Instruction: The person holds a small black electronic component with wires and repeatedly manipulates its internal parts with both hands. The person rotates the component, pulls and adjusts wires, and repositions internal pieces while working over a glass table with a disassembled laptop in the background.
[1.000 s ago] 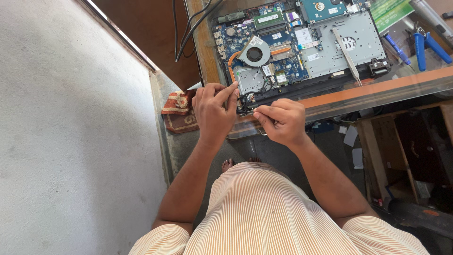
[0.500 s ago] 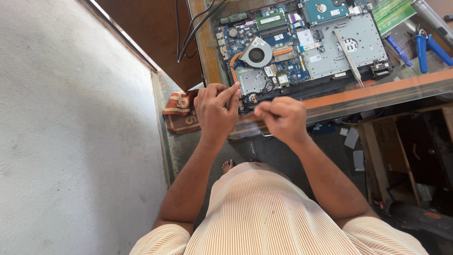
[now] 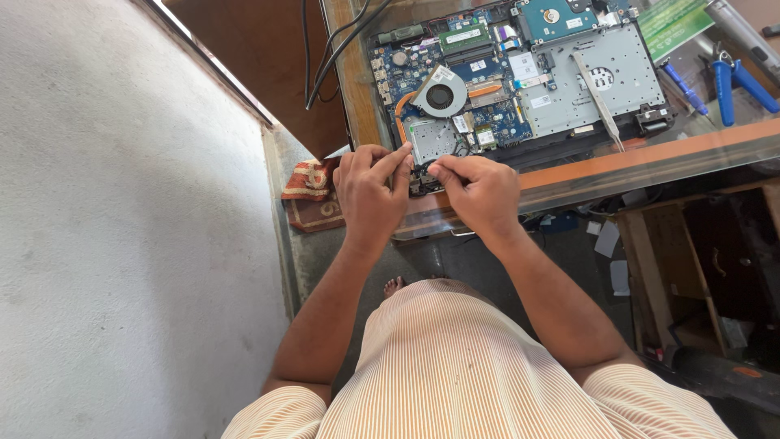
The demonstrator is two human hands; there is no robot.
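Note:
An opened laptop (image 3: 561, 89) lies bottom-up on a glass-topped counter (image 3: 650, 162), its blue circuit board, round fan (image 3: 440, 95) and silver plate exposed. My left hand (image 3: 370, 191) and my right hand (image 3: 479, 191) meet at the laptop's near left corner. Their fingertips pinch a small dark part (image 3: 422, 177) there, by the hinge. What exactly the fingers grip is too small to tell.
Blue-handled pliers (image 3: 735, 77) and a blue screwdriver (image 3: 686, 88) lie at the counter's right. Black cables (image 3: 325, 57) hang over the far left edge. A folded red cloth (image 3: 307, 195) rests on the floor by the grey wall. Wooden shelves stand below right.
My two hands have drawn closer together at the laptop's corner. The view has shifted slightly; the laptop has stayed in place.

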